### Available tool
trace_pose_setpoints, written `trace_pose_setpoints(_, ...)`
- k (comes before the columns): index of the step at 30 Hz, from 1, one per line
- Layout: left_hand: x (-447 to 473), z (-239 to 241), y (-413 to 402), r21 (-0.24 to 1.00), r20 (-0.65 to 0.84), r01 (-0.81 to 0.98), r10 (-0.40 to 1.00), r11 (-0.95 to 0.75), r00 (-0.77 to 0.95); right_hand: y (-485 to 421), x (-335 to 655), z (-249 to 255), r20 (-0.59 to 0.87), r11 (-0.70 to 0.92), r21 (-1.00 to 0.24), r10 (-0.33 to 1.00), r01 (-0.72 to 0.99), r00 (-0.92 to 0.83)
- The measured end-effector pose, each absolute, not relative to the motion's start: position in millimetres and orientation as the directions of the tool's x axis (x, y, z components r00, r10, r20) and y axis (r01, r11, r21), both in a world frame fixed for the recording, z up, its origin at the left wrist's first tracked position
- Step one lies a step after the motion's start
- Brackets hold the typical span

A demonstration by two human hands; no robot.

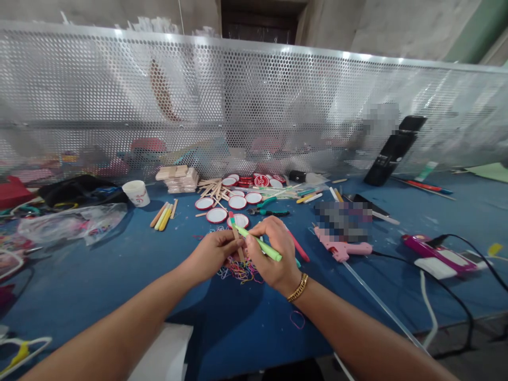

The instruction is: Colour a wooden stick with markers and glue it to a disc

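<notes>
Left of the rubber-band heap (pixel 243 273), the left hand (pixel 217 253) pinches a flat wooden stick (pixel 235 234) between thumb and fingertips; tilted above the heap, it shows a red tip, green band and bare wood, partly covered by that hand. Right of the heap, the right hand (pixel 278 256) pinches a light green marker (pixel 266 248), nib indistinct.

With my left hand (pixel 214 253) I pinch a wooden stick (pixel 237 241), its end red and green; my right hand (pixel 274 254) holds a light green marker (pixel 266 248), tip at that coloured end, over tangled colourful bands (pixel 242 272) on the blue table (pixel 135 264), red-rimmed discs (pixel 216 215) just beyond
</notes>
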State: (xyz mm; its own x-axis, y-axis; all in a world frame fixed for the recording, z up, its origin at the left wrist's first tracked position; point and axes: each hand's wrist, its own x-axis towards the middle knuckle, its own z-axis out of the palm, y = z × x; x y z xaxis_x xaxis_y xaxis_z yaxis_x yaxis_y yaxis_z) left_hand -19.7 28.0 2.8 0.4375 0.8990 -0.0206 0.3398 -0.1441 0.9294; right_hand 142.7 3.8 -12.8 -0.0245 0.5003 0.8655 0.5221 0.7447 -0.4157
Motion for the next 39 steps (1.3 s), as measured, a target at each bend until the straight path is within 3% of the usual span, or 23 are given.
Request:
trace_pose_setpoints(28, -18.0, 3.7, 27.2, 0.951, -0.026, 0.292, 0.917, -0.1, 0.398, 4.2, 143.4, -13.5, 0.869, 0.744, -0.399, 0.493, 0.536, -0.038)
trace_pose_setpoints(39, -19.2, 0.3, 28.1, 0.936, 0.029, 0.307, 0.906, -0.173, 0.421, 5.1, 142.0, -12.7, 0.857, 0.752, -0.416, 0.512, 0.512, -0.055)
